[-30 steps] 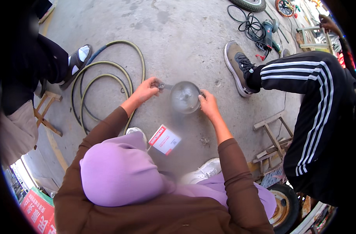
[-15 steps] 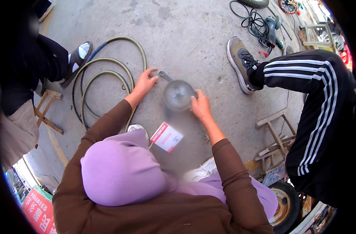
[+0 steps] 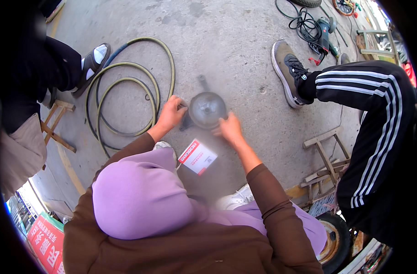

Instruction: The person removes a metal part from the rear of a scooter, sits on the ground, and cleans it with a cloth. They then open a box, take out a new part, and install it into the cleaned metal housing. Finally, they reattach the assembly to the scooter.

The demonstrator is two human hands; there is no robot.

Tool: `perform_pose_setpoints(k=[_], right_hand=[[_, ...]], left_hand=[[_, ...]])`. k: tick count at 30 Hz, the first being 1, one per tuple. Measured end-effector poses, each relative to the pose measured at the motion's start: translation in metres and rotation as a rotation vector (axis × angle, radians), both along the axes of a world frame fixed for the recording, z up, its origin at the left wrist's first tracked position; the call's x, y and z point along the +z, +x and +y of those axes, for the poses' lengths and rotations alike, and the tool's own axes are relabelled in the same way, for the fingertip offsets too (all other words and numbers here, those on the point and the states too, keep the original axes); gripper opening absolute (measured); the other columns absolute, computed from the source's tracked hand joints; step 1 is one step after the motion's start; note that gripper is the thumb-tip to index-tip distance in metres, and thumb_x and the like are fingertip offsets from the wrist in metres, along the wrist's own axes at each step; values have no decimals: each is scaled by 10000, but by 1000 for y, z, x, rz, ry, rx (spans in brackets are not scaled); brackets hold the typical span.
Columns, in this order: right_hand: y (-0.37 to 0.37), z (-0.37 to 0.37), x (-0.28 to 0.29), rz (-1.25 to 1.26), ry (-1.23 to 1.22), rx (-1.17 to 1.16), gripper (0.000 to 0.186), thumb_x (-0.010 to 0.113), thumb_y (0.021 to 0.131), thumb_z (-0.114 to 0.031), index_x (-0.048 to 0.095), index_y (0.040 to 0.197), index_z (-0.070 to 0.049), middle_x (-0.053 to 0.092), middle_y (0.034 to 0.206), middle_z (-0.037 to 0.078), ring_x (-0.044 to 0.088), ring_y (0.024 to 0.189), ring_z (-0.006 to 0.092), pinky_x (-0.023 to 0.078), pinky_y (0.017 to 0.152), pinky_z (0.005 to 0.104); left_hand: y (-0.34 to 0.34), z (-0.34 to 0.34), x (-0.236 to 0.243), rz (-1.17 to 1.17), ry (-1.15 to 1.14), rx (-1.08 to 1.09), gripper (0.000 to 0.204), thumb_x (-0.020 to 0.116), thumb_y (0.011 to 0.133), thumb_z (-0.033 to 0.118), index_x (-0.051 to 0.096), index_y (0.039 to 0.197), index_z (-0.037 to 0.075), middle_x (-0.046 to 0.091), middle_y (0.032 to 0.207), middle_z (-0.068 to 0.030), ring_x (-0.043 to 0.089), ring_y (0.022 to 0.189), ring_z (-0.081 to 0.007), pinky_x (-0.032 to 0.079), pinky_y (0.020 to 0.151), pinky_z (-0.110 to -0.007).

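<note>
Round grey metal disc part [image 3: 207,109], dished, with a short dark stem pointing away from the person: lying on the concrete floor [image 3: 226,41], between both hands. Left hand [image 3: 171,114] is resting at its left rim, fingers curled around a small dark piece there; whether that grip is actually clamping anything I cannot tell. Right hand [image 3: 229,129] is pressing on the lower right rim, fingers closed lightly against the edge.

Step in hand, by judgement: steadying and positioning the disc on the floor. A next move would be calling for a firm hold on both sides so the part is not skidding.

Nearby items: red-and-white small carton [image 3: 198,156] lying just below the disc; coiled hose [image 3: 126,91] lying to the left; power tool with black cable [image 3: 322,32] lying well apart at the top; wooden stool [image 3: 329,155] standing at right. Two bystanders are standing close, one in a sandal [image 3: 93,61], one in a grey sneaker [image 3: 287,73].

Hard to make out: haze or dust is blurring the disc; the underside is hidden.
</note>
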State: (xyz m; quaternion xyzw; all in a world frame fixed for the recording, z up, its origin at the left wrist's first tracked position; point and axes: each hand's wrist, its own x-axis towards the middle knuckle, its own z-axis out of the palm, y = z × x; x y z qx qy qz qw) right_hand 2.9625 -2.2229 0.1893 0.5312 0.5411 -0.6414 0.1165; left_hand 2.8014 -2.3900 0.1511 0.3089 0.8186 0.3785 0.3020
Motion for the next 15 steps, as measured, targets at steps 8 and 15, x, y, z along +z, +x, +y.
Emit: perform_pose_setpoints(k=[8, 15], right_hand=[[12, 8, -20, -5, 30, 84, 389, 514, 917, -67, 355, 1215, 127, 627, 849, 233, 689, 658, 291, 571, 508, 358], [8, 4, -13, 11, 67, 72, 284, 548, 897, -53, 437, 1085, 130, 635, 837, 212, 689, 676, 259, 563, 511, 335]], left_hand=[[-45, 60, 25, 215, 43, -181, 254, 594, 819, 46, 626, 1071, 39, 578, 1063, -150, 591, 920, -309, 482, 785, -380], [-68, 87, 4, 328, 78, -532, 340, 544, 804, -30, 611, 1127, 55, 571, 1105, -135, 566, 1023, -327, 469, 878, -396]])
